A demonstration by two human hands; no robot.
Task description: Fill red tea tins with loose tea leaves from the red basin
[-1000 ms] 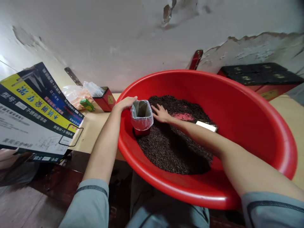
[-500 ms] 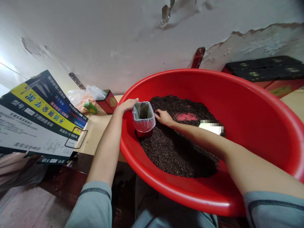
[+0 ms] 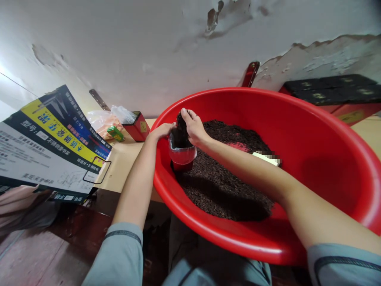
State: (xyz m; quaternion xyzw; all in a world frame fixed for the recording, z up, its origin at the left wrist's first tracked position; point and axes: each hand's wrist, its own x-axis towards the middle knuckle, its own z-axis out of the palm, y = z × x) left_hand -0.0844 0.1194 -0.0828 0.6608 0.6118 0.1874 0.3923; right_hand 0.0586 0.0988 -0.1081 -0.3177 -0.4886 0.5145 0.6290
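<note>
A large red basin (image 3: 312, 131) rests on my lap and the table edge, holding a heap of dark loose tea leaves (image 3: 226, 186). A small red tin lined with a clear plastic bag (image 3: 182, 155) stands in the leaves at the basin's left side. My left hand (image 3: 162, 130) grips the tin's far rim. Directly above the tin's mouth is my right hand (image 3: 192, 126), closed on a handful of tea leaves.
A printed cardboard box (image 3: 50, 143) lies at the left on the wooden table (image 3: 125, 163). Behind it are plastic bags, a small green box (image 3: 116, 133) and another lined red tin (image 3: 137, 125). Black-lidded red boxes (image 3: 330, 93) stand at the back right by the peeling wall.
My right hand went from lying spread on the leaves to closing on a handful and lifting it over the tin. The left hand stayed on the rim.
</note>
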